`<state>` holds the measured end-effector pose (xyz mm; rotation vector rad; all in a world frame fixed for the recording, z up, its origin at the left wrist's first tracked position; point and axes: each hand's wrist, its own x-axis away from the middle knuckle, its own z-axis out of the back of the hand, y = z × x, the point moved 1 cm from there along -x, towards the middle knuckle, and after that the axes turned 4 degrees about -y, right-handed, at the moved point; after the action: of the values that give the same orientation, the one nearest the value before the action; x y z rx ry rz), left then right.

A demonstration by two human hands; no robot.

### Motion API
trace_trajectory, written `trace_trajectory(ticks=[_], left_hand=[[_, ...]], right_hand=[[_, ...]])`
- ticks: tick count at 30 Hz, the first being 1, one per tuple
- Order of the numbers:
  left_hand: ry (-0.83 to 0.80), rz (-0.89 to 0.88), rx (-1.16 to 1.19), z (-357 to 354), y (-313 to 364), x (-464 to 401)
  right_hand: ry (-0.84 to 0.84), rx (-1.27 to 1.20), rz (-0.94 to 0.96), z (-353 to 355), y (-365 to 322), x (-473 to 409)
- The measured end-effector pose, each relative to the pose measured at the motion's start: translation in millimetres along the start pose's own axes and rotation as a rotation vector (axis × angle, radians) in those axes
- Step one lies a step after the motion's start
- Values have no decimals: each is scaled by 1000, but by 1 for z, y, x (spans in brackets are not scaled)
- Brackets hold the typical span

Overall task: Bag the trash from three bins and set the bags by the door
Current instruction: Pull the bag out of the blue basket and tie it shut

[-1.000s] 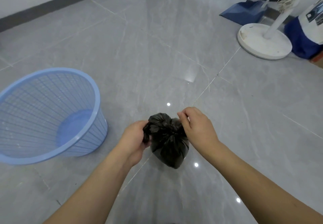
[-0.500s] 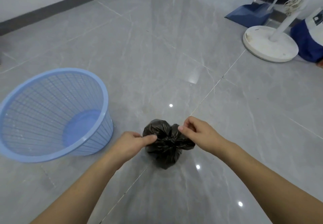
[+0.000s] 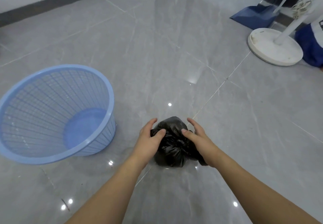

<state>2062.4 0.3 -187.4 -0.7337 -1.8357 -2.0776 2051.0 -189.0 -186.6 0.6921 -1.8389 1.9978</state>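
Observation:
A small black trash bag [image 3: 172,146], knotted at the top, sits on the grey tiled floor in front of me. My left hand [image 3: 150,139] lies against its left side, my right hand [image 3: 197,138] against its right side. Both thumbs touch the bag's top, and the fingers reach forward nearly straight along its sides. A light blue mesh bin [image 3: 52,111] stands tilted on the floor to the left with nothing inside it.
At the far right stand a white round fan base [image 3: 274,49] with its pole, a blue dustpan [image 3: 253,16] with a broom, and a dark blue bag [image 3: 312,49]. A dark skirting board [image 3: 52,1] runs along the far wall.
My hands have let go of the bag's knotted ends and now lie flat against its sides. The bag has come down onto the floor.

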Motion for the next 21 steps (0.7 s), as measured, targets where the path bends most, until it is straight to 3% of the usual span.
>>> trace_trajectory(ticks=[4, 11, 13, 17, 19, 21], left_hand=[[19, 25, -39, -11, -4, -6], [141, 189, 75, -1, -10, -15], [141, 181, 109, -1, 0, -15], [193, 164, 140, 8, 55, -7], [228, 138, 152, 19, 107, 6], [254, 93, 158, 35, 173, 28]], right_hand=[[-26, -94, -153, -1, 15, -3], [-153, -113, -175, 4, 16, 3], [-88, -133, -147, 0, 4, 4], [-46, -354, -107, -2, -66, 23], [42, -510, -80, -3, -117, 40], [174, -516, -8, -10, -177, 61]])
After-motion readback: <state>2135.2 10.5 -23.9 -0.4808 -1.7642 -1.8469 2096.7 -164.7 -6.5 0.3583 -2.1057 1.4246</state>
